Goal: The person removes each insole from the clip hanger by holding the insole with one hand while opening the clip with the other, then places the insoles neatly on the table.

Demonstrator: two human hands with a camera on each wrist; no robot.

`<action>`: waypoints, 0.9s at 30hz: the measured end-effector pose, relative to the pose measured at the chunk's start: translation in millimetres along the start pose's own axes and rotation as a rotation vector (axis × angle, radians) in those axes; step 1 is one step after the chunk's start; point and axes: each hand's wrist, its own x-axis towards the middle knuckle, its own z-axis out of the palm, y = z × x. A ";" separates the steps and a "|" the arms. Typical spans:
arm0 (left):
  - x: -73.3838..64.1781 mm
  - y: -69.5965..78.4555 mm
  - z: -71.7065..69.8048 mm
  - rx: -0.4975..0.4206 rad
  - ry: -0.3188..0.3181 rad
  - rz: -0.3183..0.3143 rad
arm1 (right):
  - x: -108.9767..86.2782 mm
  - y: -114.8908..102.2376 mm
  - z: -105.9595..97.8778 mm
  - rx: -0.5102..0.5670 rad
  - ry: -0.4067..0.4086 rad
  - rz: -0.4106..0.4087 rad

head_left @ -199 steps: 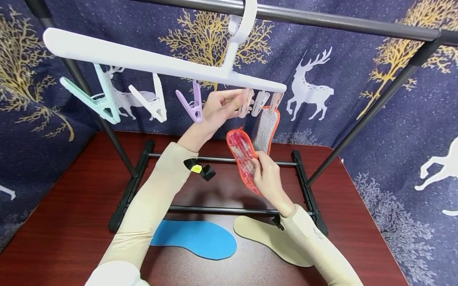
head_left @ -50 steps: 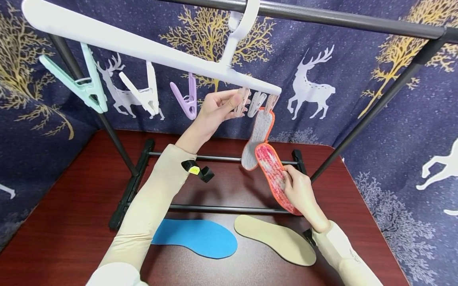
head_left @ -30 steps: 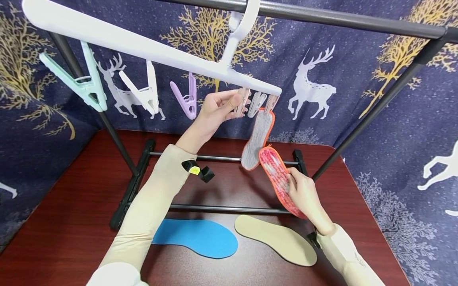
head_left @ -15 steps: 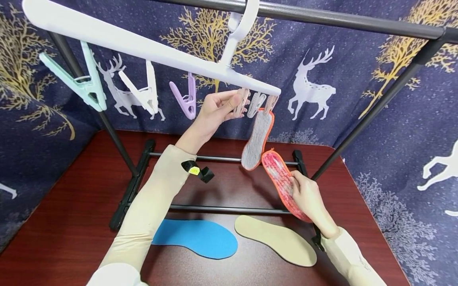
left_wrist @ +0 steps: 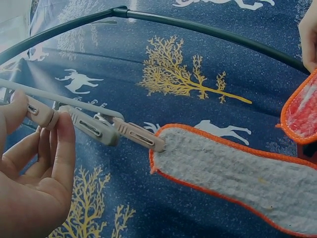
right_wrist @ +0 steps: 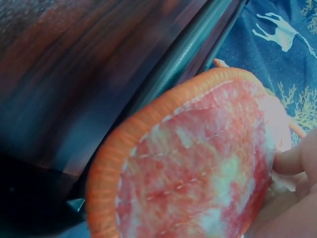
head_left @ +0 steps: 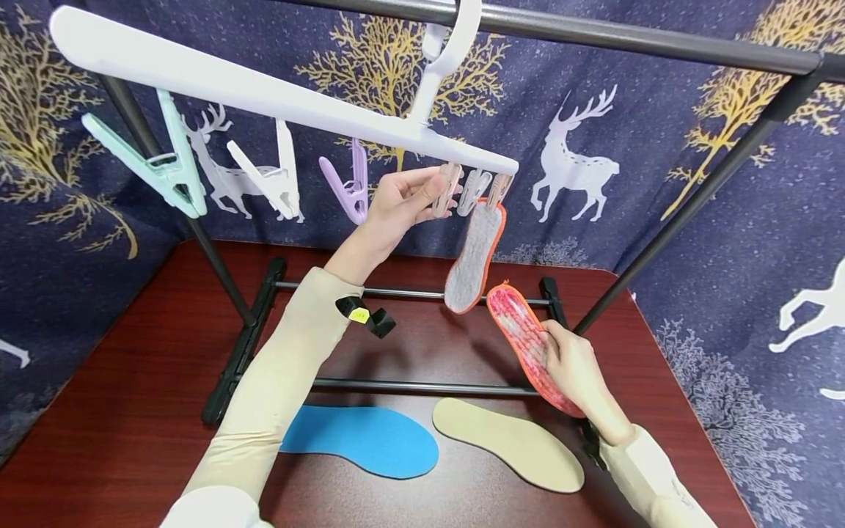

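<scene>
My left hand (head_left: 403,202) pinches a pinkish clothespin (left_wrist: 40,113) near the right end of the white hanger (head_left: 264,92). Beside it hang a pale grey clothespin (left_wrist: 91,128) and another pinkish clothespin (left_wrist: 141,136). That last one grips the end of a grey insole (head_left: 474,257) with an orange edge, which hangs down. Lower and to the right, my right hand (head_left: 574,370) holds a red-and-white insole (head_left: 524,334) with an orange edge by its side, apart from the hanging one. In the right wrist view, fingers (right_wrist: 292,163) pinch its edge.
Mint (head_left: 161,165), white (head_left: 273,176) and purple clothespins (head_left: 353,187) hang on the hanger's left part. A blue insole (head_left: 370,440) and a beige insole (head_left: 508,444) lie on the table (head_left: 119,381). The black rack (head_left: 634,48) stands around the hanger.
The red insole went from beside the clothespins down and to the right in my right hand, drifting slightly further lately. My left hand still pinches the clothespin. The hanger tilted a little.
</scene>
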 end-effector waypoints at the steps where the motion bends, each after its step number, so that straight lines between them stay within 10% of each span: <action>1: 0.1 -0.1 0.4 -0.001 0.002 0.001 | -0.6 0.8 -0.3 0.000 -0.003 -0.001; 27: -0.9 -1.2 -1.7 0.024 -0.004 -0.005 | -7.6 4.7 -10.8 -0.009 -0.043 -0.014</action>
